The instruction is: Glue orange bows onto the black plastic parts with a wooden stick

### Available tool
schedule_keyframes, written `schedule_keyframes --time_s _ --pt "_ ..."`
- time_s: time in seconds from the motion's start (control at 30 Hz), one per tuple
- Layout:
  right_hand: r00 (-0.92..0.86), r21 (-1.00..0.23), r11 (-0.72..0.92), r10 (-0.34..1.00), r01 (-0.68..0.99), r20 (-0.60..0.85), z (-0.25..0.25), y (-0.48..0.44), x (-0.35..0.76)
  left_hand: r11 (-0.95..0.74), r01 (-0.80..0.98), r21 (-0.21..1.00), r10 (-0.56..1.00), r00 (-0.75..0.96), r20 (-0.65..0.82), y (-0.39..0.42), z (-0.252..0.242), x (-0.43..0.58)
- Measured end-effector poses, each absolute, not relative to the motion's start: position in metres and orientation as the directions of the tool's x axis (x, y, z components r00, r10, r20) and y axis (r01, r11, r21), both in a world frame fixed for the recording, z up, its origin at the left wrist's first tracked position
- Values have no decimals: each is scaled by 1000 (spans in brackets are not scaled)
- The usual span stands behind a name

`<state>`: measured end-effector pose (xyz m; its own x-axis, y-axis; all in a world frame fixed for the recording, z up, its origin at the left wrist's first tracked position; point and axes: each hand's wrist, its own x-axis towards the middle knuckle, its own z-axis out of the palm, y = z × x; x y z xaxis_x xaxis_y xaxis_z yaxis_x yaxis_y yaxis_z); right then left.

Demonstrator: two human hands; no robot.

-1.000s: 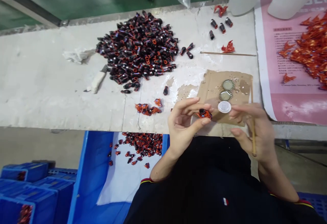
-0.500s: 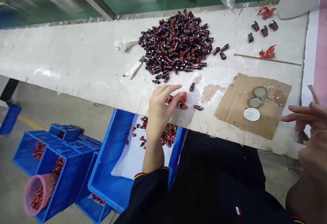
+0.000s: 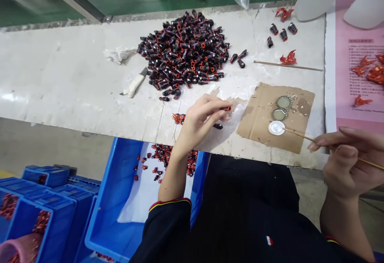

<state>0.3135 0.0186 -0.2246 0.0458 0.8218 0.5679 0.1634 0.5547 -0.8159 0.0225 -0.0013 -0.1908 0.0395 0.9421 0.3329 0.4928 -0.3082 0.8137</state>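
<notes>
Below the front edge of the bench [image 3: 60,75], at left, stands a blue bin [image 3: 103,215] holding red-and-black pieces on a white sheet [image 3: 135,203]. Above it, a knife [image 3: 135,85] lies beside a large pile [image 3: 186,51] of dark parts, which reaches toward the bench's far edge. Near the front edge sits a small orange cluster [image 3: 178,118]; half a second ago the left hand [image 3: 198,123] is spread over it. That hand now lies farther right, its thumb and fingertips pinching a dark part [image 3: 227,108], whose orange rim shows between them. It is probably the upper of two loose parts seen there in the preceding view; the lower, a loose part [image 3: 219,126], remains on the bench below the fingers.

Toward the bench's right end lies a cardboard piece [image 3: 252,125]. On it, two caps [image 3: 283,102] touch in a short column, with a white disc [image 3: 273,127] just below them, nearer the cardboard's front edge. The stick [image 3: 300,135], earlier held off beyond the cardboard's right edge, now has its tip on the disc. The right hand [image 3: 349,163], fingers curled, grips its shaft. The change appears to bring part and stick into use together, one per hand, although they remain apart.
</notes>
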Motion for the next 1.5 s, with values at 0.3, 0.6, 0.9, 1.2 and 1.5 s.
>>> schedule_keyframes --time_s 0.3,0.6,0.9,1.2,1.5 --pt "-105 -781 600 800 175 591 -229 18 308 -324 84 942 934 -131 332 -21 -210 61" --pt "-1 -788 610 791 88 612 -229 21 302 -365 274 890 888 -186 421 -28 -216 87" --pt "244 -832 454 888 -320 390 -216 26 275 -286 115 951 952 -84 296 -28 -221 112" --pt "174 -883 355 933 -307 314 -220 20 269 -312 135 941 945 -58 322 -28 -221 113" --pt "157 -865 380 925 -328 347 -221 20 269 -308 138 942 947 -55 317 -28 -222 113"
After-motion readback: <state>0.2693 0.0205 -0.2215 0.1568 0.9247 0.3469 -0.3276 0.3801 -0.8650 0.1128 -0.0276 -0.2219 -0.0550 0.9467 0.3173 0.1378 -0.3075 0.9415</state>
